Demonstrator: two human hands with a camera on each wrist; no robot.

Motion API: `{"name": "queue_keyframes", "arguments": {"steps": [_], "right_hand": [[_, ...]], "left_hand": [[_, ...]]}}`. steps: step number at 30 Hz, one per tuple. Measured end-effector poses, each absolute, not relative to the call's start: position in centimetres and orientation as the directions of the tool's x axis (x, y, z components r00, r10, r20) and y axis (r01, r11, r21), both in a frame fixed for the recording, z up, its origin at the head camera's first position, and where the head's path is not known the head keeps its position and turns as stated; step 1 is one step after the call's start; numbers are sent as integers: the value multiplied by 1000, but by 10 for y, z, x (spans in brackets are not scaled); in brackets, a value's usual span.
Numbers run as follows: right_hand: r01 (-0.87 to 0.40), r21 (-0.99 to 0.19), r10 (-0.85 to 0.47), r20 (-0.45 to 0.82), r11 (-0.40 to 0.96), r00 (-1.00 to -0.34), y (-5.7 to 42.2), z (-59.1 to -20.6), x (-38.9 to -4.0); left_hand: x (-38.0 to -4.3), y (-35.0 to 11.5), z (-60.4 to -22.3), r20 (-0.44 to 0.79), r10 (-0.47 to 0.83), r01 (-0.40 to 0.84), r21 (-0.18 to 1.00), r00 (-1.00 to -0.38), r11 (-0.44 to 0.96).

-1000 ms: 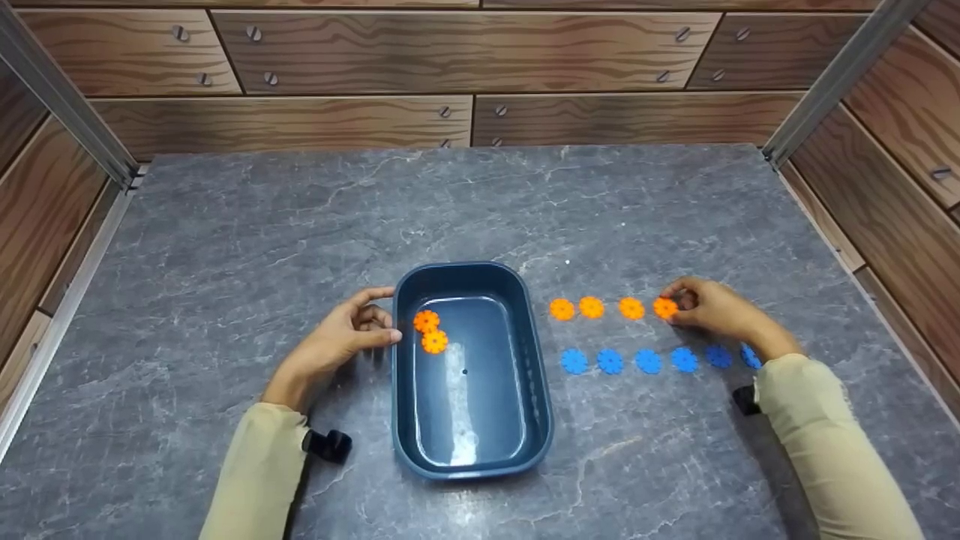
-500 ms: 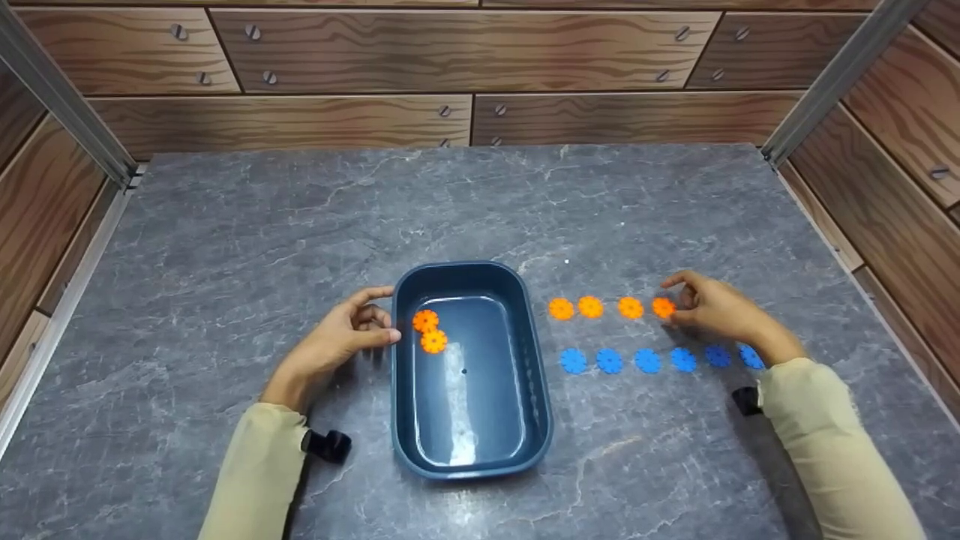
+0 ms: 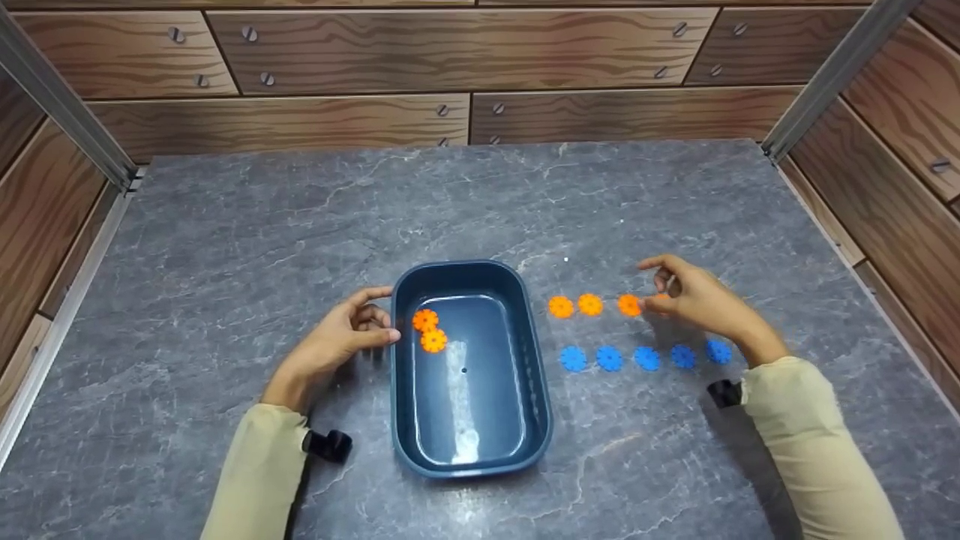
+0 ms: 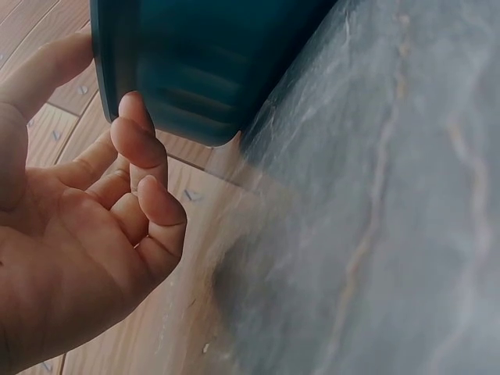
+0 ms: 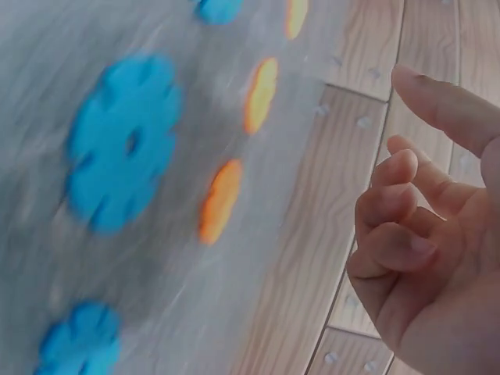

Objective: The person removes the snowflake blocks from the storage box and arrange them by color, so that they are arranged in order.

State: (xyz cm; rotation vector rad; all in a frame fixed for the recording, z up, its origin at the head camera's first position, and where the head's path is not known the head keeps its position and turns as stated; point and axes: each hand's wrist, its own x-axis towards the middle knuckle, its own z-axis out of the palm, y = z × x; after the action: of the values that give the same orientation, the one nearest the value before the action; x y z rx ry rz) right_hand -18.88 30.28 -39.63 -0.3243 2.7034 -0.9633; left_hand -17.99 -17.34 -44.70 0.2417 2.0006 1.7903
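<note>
A dark blue plastic tub (image 3: 472, 474) stands mid-table with two orange notched discs (image 3: 433, 340) inside, one overlapping the other. My left hand (image 3: 341, 334) rests at the tub's left rim, thumb tip and index finger touching it, the other fingers loosely bent. Right of the tub lies a row of orange notched discs (image 3: 590, 304). My right hand (image 3: 694, 296) hovers over the right end of that row, thumb and index finger apart with nothing between them. Its thumb partly covers the rightmost orange disc. In the right wrist view the empty fingers (image 5: 388, 201) are loosely curled.
In front of the orange row lies a row of blue notched discs (image 3: 609, 358), running toward the right wrist. Wood-patterned panels (image 3: 465, 52) border the grey marbled table (image 3: 375, 202) at the back and sides.
My right hand has drawn off the rightmost orange disc, moving up and left with finger and thumb spread. The left hand, tub and discs stay put; the far-right blue disc is now hidden.
</note>
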Motion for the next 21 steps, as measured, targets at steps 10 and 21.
{"name": "queue_keyframes", "arguments": {"steps": [10, 21], "right_hand": [[-231, -685, -382, -76, 691, -921, 264, -383, -186], [-305, -740, -465, -12, 600, -885, 224, -375, -187]], "left_hand": [[-179, -174, -447, -197, 416, -154, 979, -888, 135], [-179, -172, -446, -212, 400, -167, 975, -892, 145]]}}
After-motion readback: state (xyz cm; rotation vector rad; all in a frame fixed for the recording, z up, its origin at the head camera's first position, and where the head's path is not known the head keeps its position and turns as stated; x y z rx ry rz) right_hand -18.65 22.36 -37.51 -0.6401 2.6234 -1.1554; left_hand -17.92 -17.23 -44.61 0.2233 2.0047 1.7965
